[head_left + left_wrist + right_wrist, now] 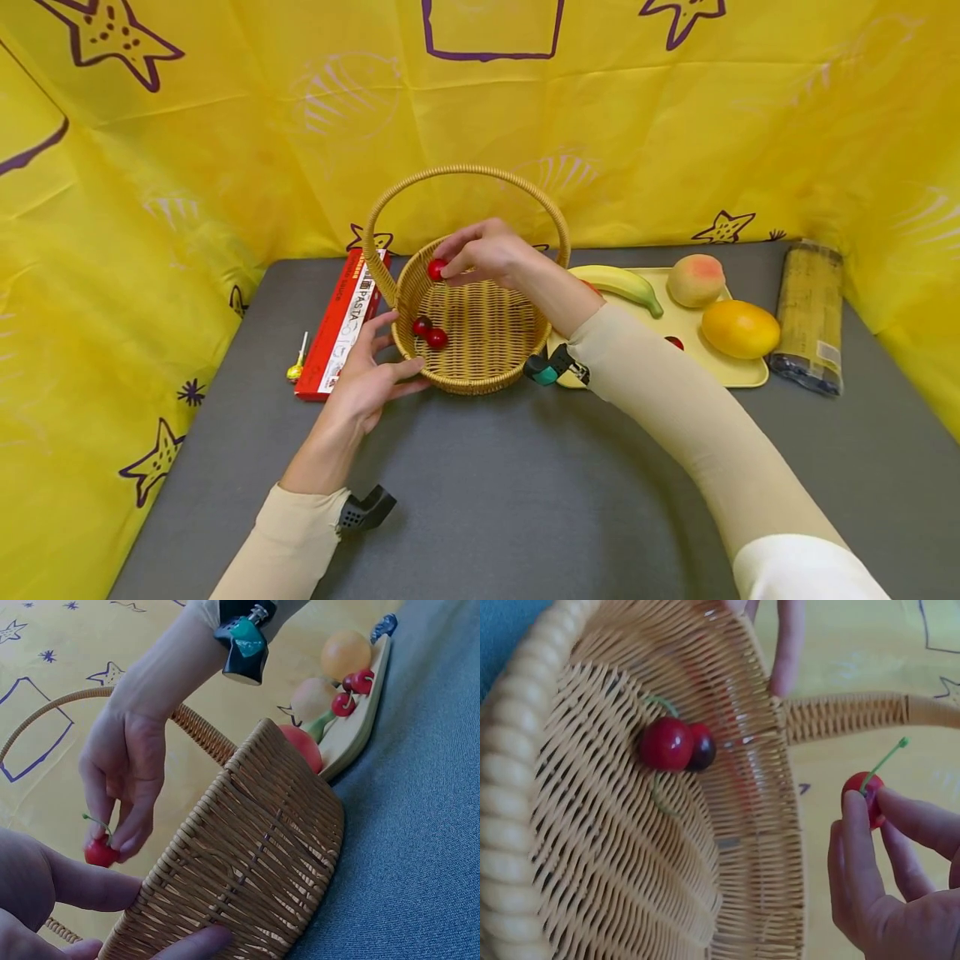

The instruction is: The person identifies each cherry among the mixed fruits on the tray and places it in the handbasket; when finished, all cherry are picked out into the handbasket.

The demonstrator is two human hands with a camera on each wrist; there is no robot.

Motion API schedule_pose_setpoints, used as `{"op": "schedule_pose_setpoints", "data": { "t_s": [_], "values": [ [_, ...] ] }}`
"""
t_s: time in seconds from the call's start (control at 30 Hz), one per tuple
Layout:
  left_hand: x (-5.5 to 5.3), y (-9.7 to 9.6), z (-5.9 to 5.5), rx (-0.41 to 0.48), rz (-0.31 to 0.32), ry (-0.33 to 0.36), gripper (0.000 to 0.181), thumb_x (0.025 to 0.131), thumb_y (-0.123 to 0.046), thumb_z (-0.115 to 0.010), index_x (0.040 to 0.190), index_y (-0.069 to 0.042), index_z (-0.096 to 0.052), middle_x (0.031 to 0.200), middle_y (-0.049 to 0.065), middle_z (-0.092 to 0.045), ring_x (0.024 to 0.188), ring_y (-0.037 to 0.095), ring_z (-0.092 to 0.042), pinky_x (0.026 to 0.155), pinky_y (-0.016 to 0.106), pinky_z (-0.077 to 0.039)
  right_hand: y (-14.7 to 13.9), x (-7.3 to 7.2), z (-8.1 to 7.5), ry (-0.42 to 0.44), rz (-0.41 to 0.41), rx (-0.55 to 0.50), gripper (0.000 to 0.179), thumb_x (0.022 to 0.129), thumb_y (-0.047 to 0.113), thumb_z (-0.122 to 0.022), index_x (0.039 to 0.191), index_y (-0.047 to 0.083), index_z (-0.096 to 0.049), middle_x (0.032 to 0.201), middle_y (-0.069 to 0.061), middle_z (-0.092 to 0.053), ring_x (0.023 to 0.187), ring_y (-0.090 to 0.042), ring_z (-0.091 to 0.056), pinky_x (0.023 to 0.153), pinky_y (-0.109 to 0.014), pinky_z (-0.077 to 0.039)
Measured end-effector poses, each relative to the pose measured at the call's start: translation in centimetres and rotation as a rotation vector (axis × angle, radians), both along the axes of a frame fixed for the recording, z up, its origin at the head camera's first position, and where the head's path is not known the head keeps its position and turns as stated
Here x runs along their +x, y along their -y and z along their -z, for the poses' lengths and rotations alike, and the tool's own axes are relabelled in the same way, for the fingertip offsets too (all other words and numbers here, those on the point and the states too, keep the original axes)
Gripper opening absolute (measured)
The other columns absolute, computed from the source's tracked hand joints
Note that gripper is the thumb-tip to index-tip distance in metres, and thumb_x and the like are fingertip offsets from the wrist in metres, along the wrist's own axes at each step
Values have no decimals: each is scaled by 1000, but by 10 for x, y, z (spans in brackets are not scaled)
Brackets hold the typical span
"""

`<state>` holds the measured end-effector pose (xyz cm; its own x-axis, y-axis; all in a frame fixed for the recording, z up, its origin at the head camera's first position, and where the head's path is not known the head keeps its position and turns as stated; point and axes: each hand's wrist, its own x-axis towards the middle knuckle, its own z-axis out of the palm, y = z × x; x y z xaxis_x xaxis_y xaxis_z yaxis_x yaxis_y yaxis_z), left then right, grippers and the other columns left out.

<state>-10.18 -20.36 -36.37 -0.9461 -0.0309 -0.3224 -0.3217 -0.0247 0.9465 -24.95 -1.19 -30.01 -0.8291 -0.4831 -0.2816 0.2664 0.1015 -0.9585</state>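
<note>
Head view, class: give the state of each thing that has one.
Round red cherry: pinched by right-hand fingers
Tan woven basket: upright, handle raised, touched by left-hand fingers, holding two reddish cherries
Cream rectangular tray: flat, bearing fruit
Curved yellow banana: unpeeled
Red-and-white oblong pasta box: lying flat
Round yellow lollipop: lying down
Yellow oblong package: lying flat

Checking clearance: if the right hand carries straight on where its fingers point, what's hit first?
Likely the left inner side of the basket, near the handle; depth from the right hand is unclear.
</note>
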Motion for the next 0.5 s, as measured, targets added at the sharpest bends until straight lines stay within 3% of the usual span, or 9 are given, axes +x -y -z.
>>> {"op": "schedule_pose_setpoints", "data": {
  "t_s": [0.27,0.5],
  "values": [
    [0,0,0,7,0,4,86,95,10,-65,164,-20,-22,158,21,-28,121,46,-61,87,47,-64,7,-7,5,23,-39,65,27,89,-14,-73,115,-7,-73,121,-18,-69,100,-31,-74,97,-46,-62],
    [0,1,0,9,-3,6,86,95,10,-65,164,-21,-22,158,21,-28,122,46,-61,87,46,-64,15,-15,6,32,-73,127,32,88,-15,-72,120,-8,-71,113,-18,-69,92,-28,-72,96,-46,-62]
  ]
}}
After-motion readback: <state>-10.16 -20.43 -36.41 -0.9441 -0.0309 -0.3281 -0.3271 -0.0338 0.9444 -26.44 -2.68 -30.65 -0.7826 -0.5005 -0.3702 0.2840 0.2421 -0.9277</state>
